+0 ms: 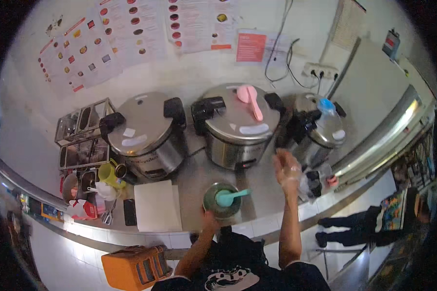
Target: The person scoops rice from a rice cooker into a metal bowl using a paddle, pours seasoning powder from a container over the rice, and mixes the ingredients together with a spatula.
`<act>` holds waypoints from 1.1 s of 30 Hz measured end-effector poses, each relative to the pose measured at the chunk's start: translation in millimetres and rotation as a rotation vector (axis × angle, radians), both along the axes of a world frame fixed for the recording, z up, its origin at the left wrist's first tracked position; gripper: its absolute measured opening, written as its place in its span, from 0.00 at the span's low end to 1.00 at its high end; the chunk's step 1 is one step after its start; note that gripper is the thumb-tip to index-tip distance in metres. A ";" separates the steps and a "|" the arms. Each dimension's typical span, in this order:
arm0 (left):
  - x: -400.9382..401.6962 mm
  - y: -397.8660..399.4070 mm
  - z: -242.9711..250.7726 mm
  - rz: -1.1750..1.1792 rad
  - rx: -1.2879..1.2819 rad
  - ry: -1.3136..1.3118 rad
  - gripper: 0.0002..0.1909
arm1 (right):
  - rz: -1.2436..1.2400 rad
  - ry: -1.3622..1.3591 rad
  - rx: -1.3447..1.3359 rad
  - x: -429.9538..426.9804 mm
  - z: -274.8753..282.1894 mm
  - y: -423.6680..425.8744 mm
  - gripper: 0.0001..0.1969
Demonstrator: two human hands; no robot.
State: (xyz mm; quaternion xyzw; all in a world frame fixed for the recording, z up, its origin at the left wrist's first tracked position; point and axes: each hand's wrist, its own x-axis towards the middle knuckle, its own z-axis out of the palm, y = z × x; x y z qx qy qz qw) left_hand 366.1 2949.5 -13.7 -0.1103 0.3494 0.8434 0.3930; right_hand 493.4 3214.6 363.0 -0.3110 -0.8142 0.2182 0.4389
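Observation:
My left hand (210,219) grips the near-left rim of a round metal bowl (212,209) at the front of the counter. Across that bowl lies a teal plastic scoop (226,198), its handle pointing right. My right hand (287,171) is raised to the right, in front of the smallest cooker. It is blurred, and a shiny translucent film, perhaps thin plastic, shows around the palm and wrist. Behind the bowl stands a lidded steel rice cooker (222,149) with a pink scoop (253,100) on its lid.
A large cooker (149,160) stands left; a smaller one (311,152) at right has a blue-topped clear item (326,104). White sheets (154,209), a black phone (129,212) and a yellow jug (109,172) line the left. An orange crate (131,269) sits below; another person (371,222) is at right.

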 end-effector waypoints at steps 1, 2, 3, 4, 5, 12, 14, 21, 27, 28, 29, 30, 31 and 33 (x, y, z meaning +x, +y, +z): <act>8.2 11.8 22.6 0.007 -0.132 0.046 0.29 | 0.006 0.001 0.060 -22.6 12.5 23.4 0.14; 15.9 23.9 53.1 0.007 -0.267 0.087 0.34 | 0.001 0.002 0.061 -42.2 17.9 53.4 0.14; 12.2 19.3 55.8 0.011 -0.324 0.073 0.32 | -0.038 -0.009 0.162 -71.5 20.8 76.4 0.16; 7.5 10.7 44.0 0.030 -0.360 0.064 0.29 | -0.072 -0.015 0.263 -100.2 21.7 93.7 0.18; -2.4 0.7 22.7 0.051 -0.378 0.051 0.27 | -0.052 0.014 0.265 -127.1 20.8 111.1 0.18; -131.5 65.4 226.3 0.263 -0.586 0.992 0.14 | -0.281 -0.523 -0.015 -197.0 43.8 163.0 0.23; -187.9 110.6 307.5 0.316 -0.697 1.446 0.07 | -0.102 -0.173 0.061 -187.3 40.5 165.8 0.17; -292.1 224.3 390.2 0.022 -1.434 2.051 0.19 | 0.159 0.308 -0.635 -78.1 -10.0 93.1 0.13; -296.9 248.0 400.3 -0.302 -1.474 2.265 0.16 | 0.014 0.430 -0.942 44.5 -74.1 16.9 0.12; -297.3 248.5 405.5 -0.317 -1.459 2.269 0.16 | -0.005 0.491 -0.996 48.5 -75.9 7.6 0.11; -297.0 248.4 410.9 -0.315 -1.471 2.315 0.17 | -0.020 0.490 -0.997 53.9 -73.9 0.1 0.11; -299.9 247.2 424.0 -0.300 -1.495 2.357 0.17 | -0.016 0.482 -1.041 52.4 -69.0 -5.5 0.11; -299.2 252.2 441.1 -0.226 -1.493 2.348 0.18 | -0.021 0.471 -1.085 53.9 -66.1 -9.8 0.10; -297.9 270.8 493.7 -0.125 -1.390 2.401 0.21 | 0.001 0.464 -1.063 54.1 -65.1 -11.8 0.10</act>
